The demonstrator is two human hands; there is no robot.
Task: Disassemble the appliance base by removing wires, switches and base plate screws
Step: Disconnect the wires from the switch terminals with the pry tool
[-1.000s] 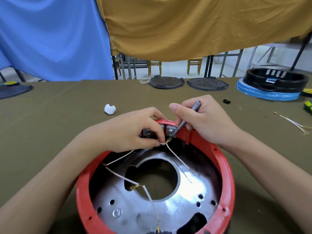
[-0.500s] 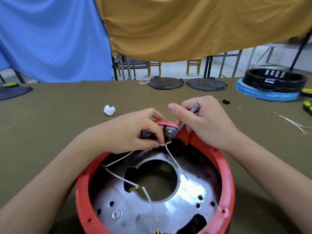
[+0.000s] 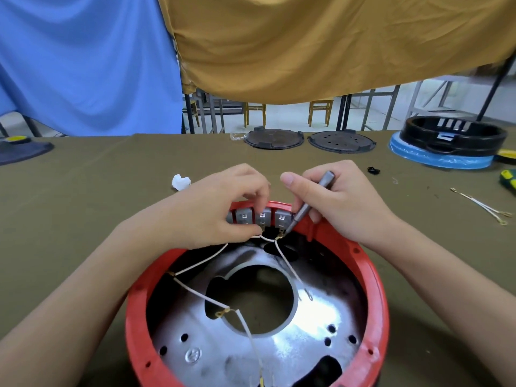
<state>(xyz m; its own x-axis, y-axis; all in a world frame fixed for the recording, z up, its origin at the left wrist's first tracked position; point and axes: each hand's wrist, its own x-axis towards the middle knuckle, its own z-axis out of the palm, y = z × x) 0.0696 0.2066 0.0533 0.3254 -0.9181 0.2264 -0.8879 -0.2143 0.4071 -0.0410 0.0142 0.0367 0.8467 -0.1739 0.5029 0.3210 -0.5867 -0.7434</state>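
Two big cloths, one blue (image 3: pixel 83 65) and one mustard yellow (image 3: pixel 321 46), hang behind a table (image 3: pixel 83 191) covered in olive-green fabric. On the near part of this table stands the red appliance base (image 3: pixel 374 277), a round shell that lies with its open side up, so the inside faces the camera. Inside it sits a shiny metal plate (image 3: pixel 293 350) with a large round hole in the middle and several small holes around.

At the far rim of the base there is a row of grey switches (image 3: pixel 262 218), side by side. Thin white wires (image 3: pixel 201 262) run from these switches across the plate toward the near rim.

The left hand (image 3: pixel 223 210) is curled, and its fingertips pinch the wire end at the lower edge of the middle switch. The right hand (image 3: pixel 343 202) grips a grey screwdriver (image 3: pixel 310 201). Its long axis is tilted, the handle end up and away to the right, the tip down to the left, touching the brass terminal under the rightmost switch.

Farther away lie a black ring part (image 3: pixel 452 135) on a blue disc (image 3: pixel 438 157), two dark round plates (image 3: pixel 307 139), loose wires (image 3: pixel 483 206) at the right, and a small white crumpled piece (image 3: pixel 181 182).
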